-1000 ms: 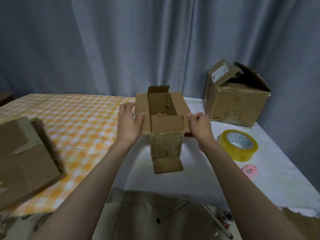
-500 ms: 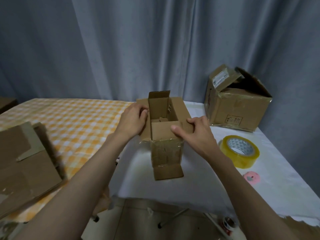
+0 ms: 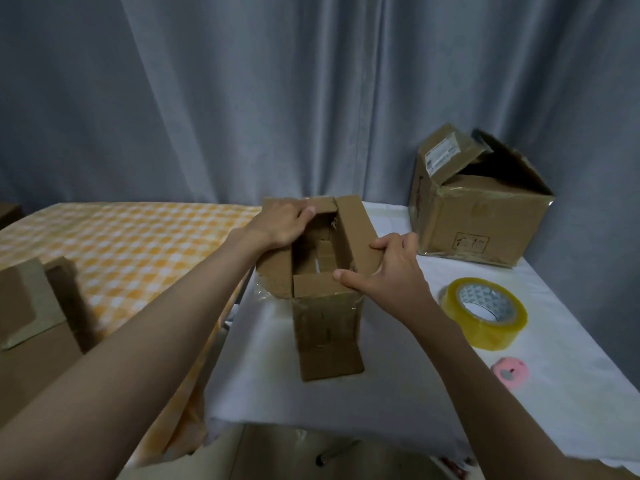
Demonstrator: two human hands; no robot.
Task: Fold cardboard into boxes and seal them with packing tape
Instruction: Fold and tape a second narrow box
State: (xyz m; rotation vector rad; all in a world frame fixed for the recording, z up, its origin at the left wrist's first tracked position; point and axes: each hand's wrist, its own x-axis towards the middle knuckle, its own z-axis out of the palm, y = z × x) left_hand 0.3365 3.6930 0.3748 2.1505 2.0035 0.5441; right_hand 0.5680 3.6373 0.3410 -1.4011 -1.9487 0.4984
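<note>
A small brown cardboard box (image 3: 327, 327) stands upright on the white table (image 3: 398, 375), its top open and its front wrapped in old clear tape. My left hand (image 3: 282, 221) presses on the far flap and the left flap at the back of the opening. My right hand (image 3: 391, 271) grips the right flap, with its thumb on the near flap. A roll of yellowish packing tape (image 3: 485, 311) lies flat on the table to the right of the box, clear of both hands.
A bigger, partly open cardboard box (image 3: 474, 216) stands at the back right. A small pink tool (image 3: 510, 372) lies near the tape roll. Flattened cardboard (image 3: 31, 327) rests on the orange checked table (image 3: 131, 244) at left. A grey curtain hangs behind.
Both hands moved from the box's outer sides onto its top flaps. The upright far flap has been pushed down, and the side flaps now lean inward. The view has shifted closer.
</note>
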